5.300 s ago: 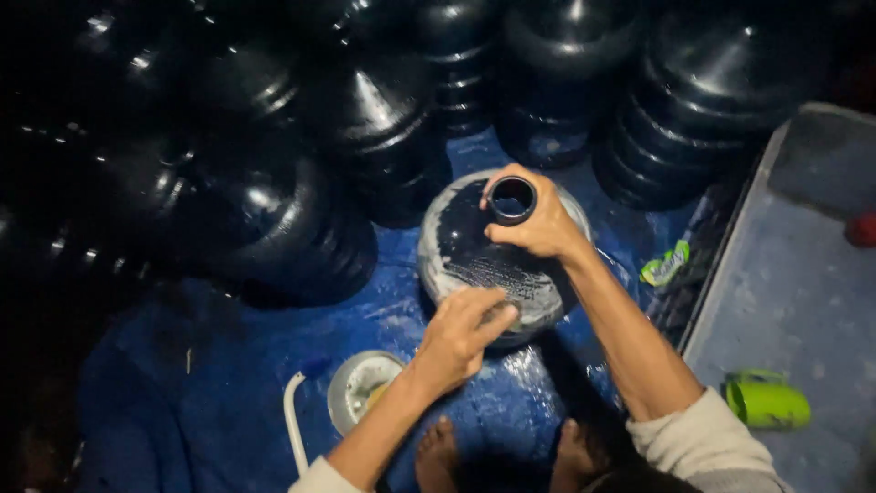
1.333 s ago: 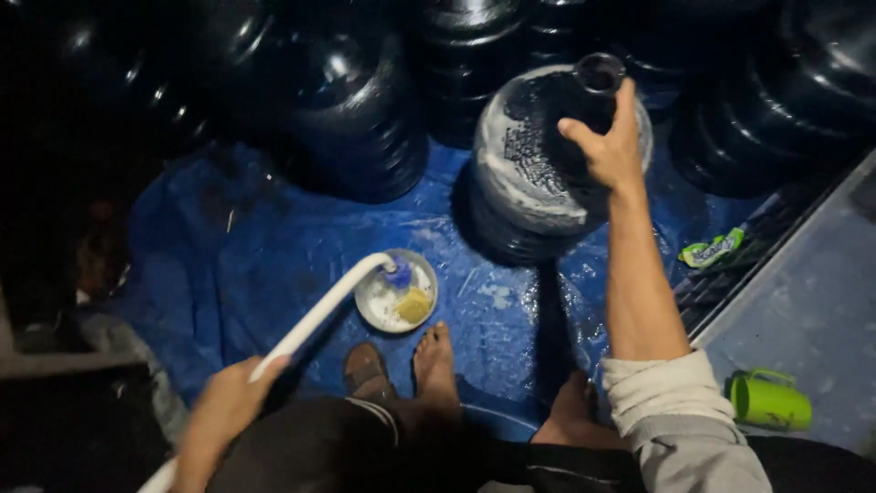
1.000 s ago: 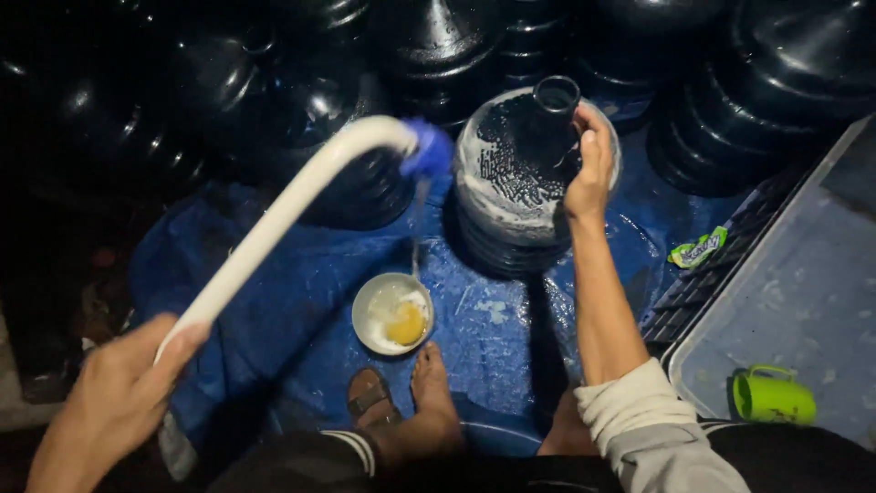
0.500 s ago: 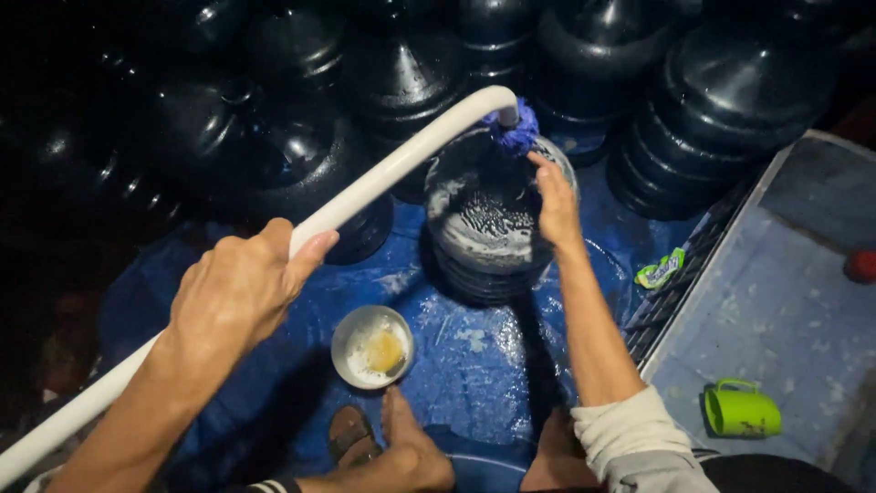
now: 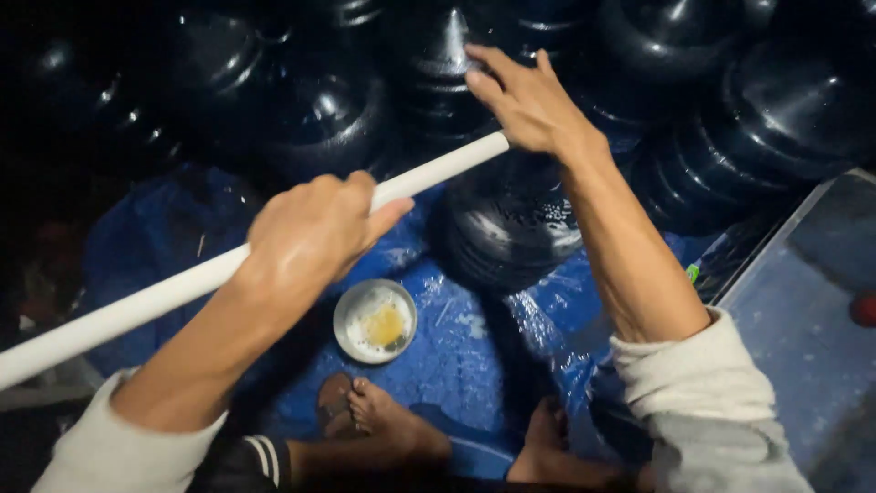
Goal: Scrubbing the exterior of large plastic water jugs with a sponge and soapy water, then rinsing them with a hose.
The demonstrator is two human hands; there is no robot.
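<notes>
keep the left hand [image 5: 315, 233] clenched on the white pipe [image 5: 164, 297] while the open right hand [image 5: 529, 100] steadies its tip above the dark water jug [image 5: 511, 228].

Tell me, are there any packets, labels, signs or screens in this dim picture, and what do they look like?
No signs, screens or readable labels show.
Only a possible wrapper or packet scrap: a small green and white sliver on the blue tarp, right of the soapy dark jug and beside the right forearm; too small to be sure.
The round metal bowl near the feet holds something yellow and bears no label.
</notes>
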